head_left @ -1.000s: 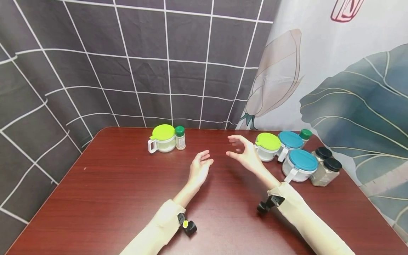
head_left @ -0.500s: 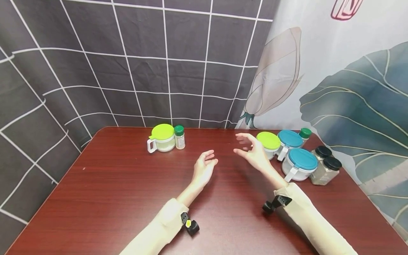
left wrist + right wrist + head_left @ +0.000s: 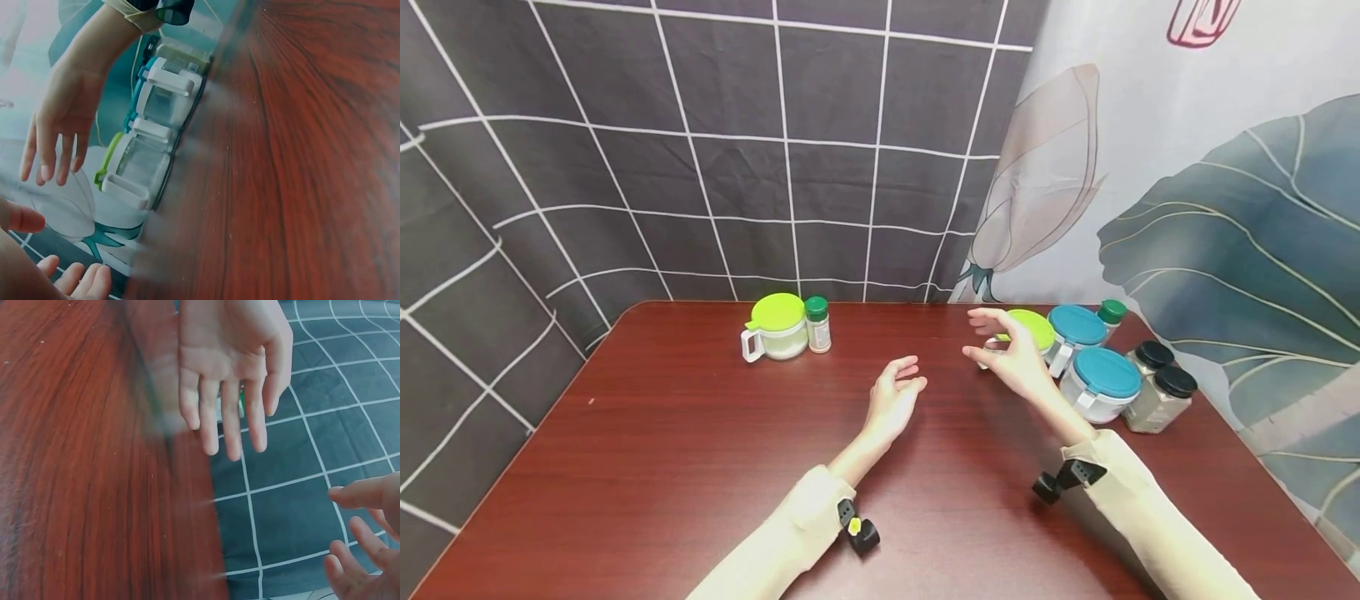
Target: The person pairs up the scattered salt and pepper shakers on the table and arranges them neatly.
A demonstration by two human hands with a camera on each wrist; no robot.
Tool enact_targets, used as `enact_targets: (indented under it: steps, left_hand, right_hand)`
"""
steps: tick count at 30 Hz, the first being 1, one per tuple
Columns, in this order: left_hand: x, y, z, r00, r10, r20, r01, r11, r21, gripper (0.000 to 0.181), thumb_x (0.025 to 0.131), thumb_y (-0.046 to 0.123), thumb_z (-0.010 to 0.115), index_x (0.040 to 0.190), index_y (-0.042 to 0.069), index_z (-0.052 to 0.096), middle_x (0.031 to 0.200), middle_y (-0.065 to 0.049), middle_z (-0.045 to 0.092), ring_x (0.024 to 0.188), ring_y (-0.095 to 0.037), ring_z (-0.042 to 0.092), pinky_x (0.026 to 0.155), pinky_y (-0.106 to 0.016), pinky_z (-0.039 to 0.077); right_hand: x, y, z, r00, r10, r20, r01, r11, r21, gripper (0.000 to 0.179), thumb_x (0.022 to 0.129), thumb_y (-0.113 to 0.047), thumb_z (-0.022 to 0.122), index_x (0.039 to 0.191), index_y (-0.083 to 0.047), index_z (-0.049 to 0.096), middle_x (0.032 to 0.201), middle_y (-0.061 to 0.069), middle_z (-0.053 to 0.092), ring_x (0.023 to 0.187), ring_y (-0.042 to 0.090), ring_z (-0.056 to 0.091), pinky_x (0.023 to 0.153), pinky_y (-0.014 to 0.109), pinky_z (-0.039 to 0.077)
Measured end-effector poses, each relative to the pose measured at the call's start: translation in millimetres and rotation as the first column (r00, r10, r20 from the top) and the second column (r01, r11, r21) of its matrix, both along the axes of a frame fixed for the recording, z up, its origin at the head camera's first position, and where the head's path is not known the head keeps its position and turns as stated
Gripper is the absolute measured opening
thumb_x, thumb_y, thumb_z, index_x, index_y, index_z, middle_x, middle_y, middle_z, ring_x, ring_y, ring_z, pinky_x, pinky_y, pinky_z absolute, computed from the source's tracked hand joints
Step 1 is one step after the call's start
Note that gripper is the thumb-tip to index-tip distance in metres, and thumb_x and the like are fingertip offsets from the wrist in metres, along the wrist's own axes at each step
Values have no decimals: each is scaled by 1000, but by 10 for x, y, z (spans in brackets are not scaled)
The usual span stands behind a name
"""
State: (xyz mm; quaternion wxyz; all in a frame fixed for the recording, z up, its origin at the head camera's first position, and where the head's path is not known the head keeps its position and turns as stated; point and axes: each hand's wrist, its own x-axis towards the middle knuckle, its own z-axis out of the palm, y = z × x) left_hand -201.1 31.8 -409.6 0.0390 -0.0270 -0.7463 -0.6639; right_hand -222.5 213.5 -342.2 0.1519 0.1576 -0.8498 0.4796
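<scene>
Over the middle of the table my left hand (image 3: 895,404) is held up with relaxed fingers and nothing in them. My right hand (image 3: 1017,354) hovers farther right, thumb and fingers spread apart around air. In the head view it overlaps a jar with a lime-green lid (image 3: 1036,328), the thing nearest to it, and hides part of that jar. Both hands face each other in the wrist views, the right hand (image 3: 65,112) hanging beside the handled jars and the left hand (image 3: 231,369) showing its palm.
Two blue-lidded jars (image 3: 1107,375), two black-capped shakers (image 3: 1161,400) and a green-capped bottle (image 3: 1111,313) cluster at the right. At back left, another lime-lidded jar (image 3: 778,325) stands beside a green-capped bottle (image 3: 818,327). Curtains hang behind the reddish-brown table (image 3: 662,467).
Both hands have drifted rightward across the table, the right one now overlapping the right lime-lidded jar more. The head view has shifted slightly. Jars and bottles stand where they were.
</scene>
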Motion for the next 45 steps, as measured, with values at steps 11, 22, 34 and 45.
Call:
enact_targets:
  steps: [11, 22, 34, 45]
  left_hand:
    - [-10, 86, 4, 1000, -8, 14, 8, 1000, -14, 39, 85, 10, 63, 123, 4, 60, 121, -19, 65, 104, -30, 67, 90, -41, 53]
    - [2, 192, -27, 999, -35, 12, 35, 999, -19, 35, 85, 11, 64, 119, 5, 63, 121, -17, 66, 102, -27, 68, 87, -39, 54]
    - [9, 312, 16, 996, -87, -12, 86, 995, -48, 32, 86, 11, 63, 117, 8, 66, 120, -14, 67, 101, -25, 69, 86, -35, 53]
    - [-4, 394, 42, 991, -127, -32, 125, 991, -47, 31, 87, 8, 62, 117, 5, 66, 118, -15, 68, 103, -25, 69, 89, -36, 54]
  right_hand:
    - [-38, 347, -203, 1000, -23, -6, 23, 1000, 21, 48, 80, -1, 73, 126, -4, 58, 117, 21, 63, 101, 16, 62, 81, 15, 52]
    - [24, 415, -206, 999, -33, 29, 30, 996, 78, 49, 81, -4, 74, 127, -7, 57, 120, 16, 63, 109, 27, 59, 85, 20, 52]
    - [98, 546, -197, 995, -65, -82, 76, 987, 145, 52, 77, -7, 79, 125, -8, 60, 115, 13, 66, 101, 18, 60, 79, 15, 51]
    - [117, 751, -197, 990, -102, -93, 118, 974, 193, 50, 78, -5, 77, 125, -6, 59, 116, 15, 65, 100, 7, 59, 79, 5, 45]
